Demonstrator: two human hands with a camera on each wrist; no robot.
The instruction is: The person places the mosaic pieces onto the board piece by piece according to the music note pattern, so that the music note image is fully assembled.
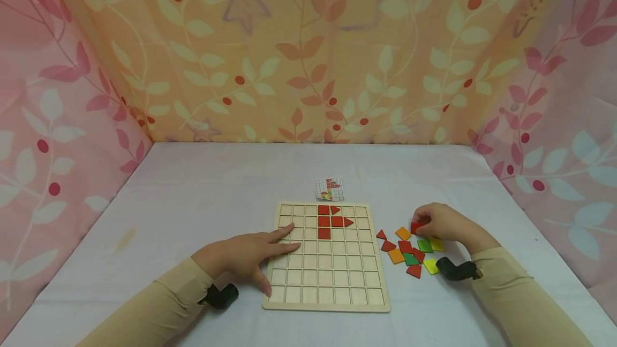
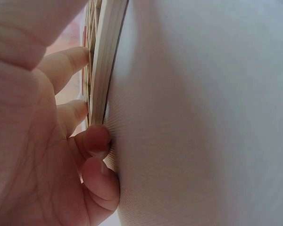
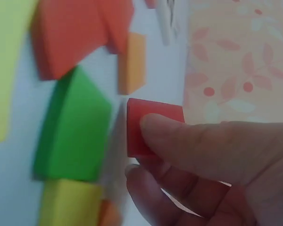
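Note:
My left hand (image 1: 248, 253) rests at the left side of a wooden grid board (image 1: 328, 307), fingers spread over its squares and thumb by the lower left corner. In the left wrist view, two fingertips lie on the board's face and other fingers touch the white cloth beside its edge. Several red pieces (image 1: 324, 221), squares and triangles, sit in the upper squares. To the right of the board, my right hand (image 1: 445, 224) pinches a red square block (image 3: 136, 127) between thumb and fingers, slightly above the loose pieces.
Loose red, orange, green and yellow blocks (image 1: 396, 256) lie scattered right of the board. A small printed card (image 1: 323, 190) with a coloured grid pattern lies just behind it. White cloth (image 1: 168, 202) covers the table; patterned curtains (image 1: 308, 68) enclose the back and sides.

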